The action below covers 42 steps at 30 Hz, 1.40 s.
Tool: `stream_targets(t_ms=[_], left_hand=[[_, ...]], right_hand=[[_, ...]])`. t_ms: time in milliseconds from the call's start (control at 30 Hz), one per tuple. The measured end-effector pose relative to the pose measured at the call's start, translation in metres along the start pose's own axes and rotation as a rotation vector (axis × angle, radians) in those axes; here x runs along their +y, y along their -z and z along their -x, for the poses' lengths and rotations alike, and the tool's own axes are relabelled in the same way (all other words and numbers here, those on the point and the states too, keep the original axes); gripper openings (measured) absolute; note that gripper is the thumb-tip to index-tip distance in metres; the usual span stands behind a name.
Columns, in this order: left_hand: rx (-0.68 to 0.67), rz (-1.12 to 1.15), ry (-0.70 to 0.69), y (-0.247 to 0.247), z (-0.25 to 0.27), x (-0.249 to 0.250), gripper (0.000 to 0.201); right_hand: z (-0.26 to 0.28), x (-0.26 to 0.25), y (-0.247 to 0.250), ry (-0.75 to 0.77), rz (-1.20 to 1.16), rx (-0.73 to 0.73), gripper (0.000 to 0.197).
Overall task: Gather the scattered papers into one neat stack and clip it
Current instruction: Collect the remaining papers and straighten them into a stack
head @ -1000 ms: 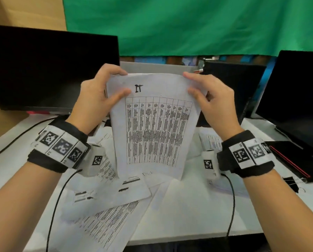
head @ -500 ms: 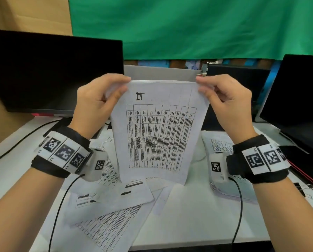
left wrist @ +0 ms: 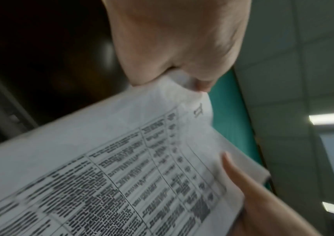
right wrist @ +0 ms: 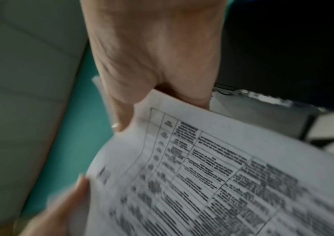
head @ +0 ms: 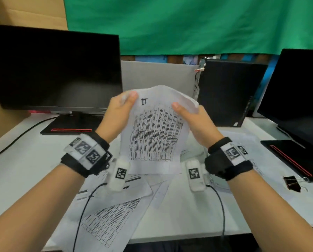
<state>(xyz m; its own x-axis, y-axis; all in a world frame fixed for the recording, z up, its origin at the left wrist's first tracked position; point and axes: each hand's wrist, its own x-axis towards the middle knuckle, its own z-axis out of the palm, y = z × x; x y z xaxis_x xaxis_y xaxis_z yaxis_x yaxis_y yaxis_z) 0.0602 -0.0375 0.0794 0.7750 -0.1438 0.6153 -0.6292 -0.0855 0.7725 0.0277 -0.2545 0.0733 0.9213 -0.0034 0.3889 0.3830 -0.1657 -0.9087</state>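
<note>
At the bottom of the head view, loose sheets [head: 113, 213] lie scattered on the worktop [head: 179, 215]; these could be left unaligned. Mid-frame, the bowed held sheaf [head: 155, 131] could be creased by the inward squeeze. Its top corners are pinched by curled fingers of the left hand [head: 119, 113] and right hand [head: 193, 120]. At the right edge, the binder clip [head: 291, 183] lies unused.

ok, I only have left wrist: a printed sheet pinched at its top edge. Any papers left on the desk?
Observer: Yes. Several loose papers lie scattered on the white desk, under the held sheet.
Operator: Clip?
Observer: A black binder clip lies on the desk, far right, untouched.
Operator: Right hand's grip?
Observer: The right hand grips the sheet's top right corner, opposite the left hand.
</note>
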Motion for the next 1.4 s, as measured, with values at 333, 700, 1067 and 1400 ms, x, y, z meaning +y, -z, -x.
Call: stream_targets(t_ms=[333,700,1067,1400], left_hand=[[0.094,0.063,-0.355,-0.011,-0.019,0.049,0.040],[0.097,0.219,0.404,-0.015,0.030,-0.026,0.036],[-0.139,0.205,0.593,-0.032,0.044,-0.069,0.040],[-0.858,-0.718,0.546,-0.068,0.023,-0.093,0.061]], right_hand=[[0.000,-0.054,-0.014,0.357,0.083,0.263,0.019],[0.026,0.021,-0.005,-0.171,-0.191,0.250,0.036],[0.053,0.083,0.013,-0.404,0.037,0.216,0.025],[0.071,0.077,0.176,-0.623,0.286,0.502,0.032]])
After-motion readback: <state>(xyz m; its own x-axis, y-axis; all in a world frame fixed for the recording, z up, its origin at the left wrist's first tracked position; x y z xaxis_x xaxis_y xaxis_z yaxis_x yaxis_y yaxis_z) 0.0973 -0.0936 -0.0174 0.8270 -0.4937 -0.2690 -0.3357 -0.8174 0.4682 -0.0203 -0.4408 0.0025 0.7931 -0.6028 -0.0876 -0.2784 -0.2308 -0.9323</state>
